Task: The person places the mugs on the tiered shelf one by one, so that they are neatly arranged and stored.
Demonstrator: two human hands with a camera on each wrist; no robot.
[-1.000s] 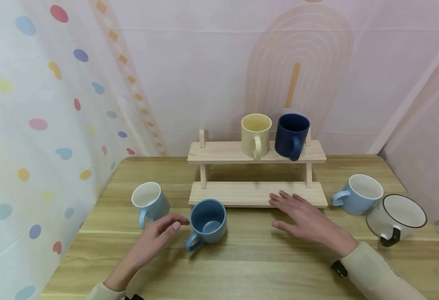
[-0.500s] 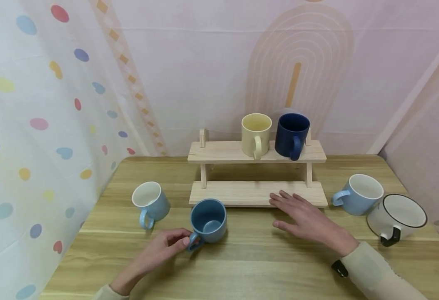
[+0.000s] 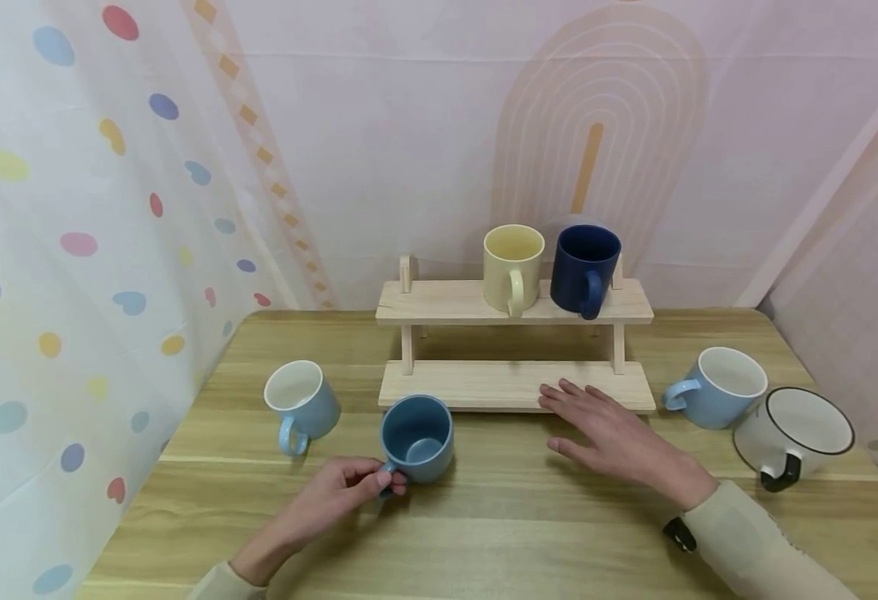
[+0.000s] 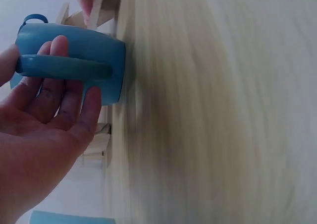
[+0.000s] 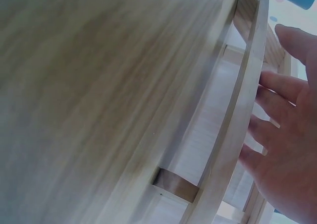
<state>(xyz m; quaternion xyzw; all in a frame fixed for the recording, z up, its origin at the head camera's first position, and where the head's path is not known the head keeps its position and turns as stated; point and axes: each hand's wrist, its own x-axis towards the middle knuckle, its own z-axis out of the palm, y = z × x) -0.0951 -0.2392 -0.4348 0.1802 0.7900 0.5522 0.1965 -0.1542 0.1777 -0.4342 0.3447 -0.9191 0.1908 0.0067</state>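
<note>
A teal-blue mug point(image 3: 427, 454) stands upright on the wooden table, in front of a two-tier wooden shelf point(image 3: 461, 385). My left hand point(image 3: 330, 498) holds it by the handle point(image 4: 62, 67), fingers passed behind the handle and thumb on its outer side, as the left wrist view shows. My right hand point(image 3: 611, 437) lies with spread, fairly straight fingers at the front edge of the lower tier, holding nothing. In the right wrist view its fingertips are right at that shelf board point(image 5: 235, 122). Left of the teal mug sits a light blue mug point(image 3: 315, 412) with a white inside.
On the upper tier stand a yellow mug point(image 3: 506, 279) and a navy mug point(image 3: 577, 279). To the right of the shelf are another light blue mug point(image 3: 716, 400) and a white mug point(image 3: 765, 442) with a black rim, close together. Patterned curtains point(image 3: 379, 150) hang behind the table point(image 3: 499, 542).
My left hand has moved down and right from beside the teal mug and taken its handle between thumb and fingers. The mug and my right hand have stayed in place.
</note>
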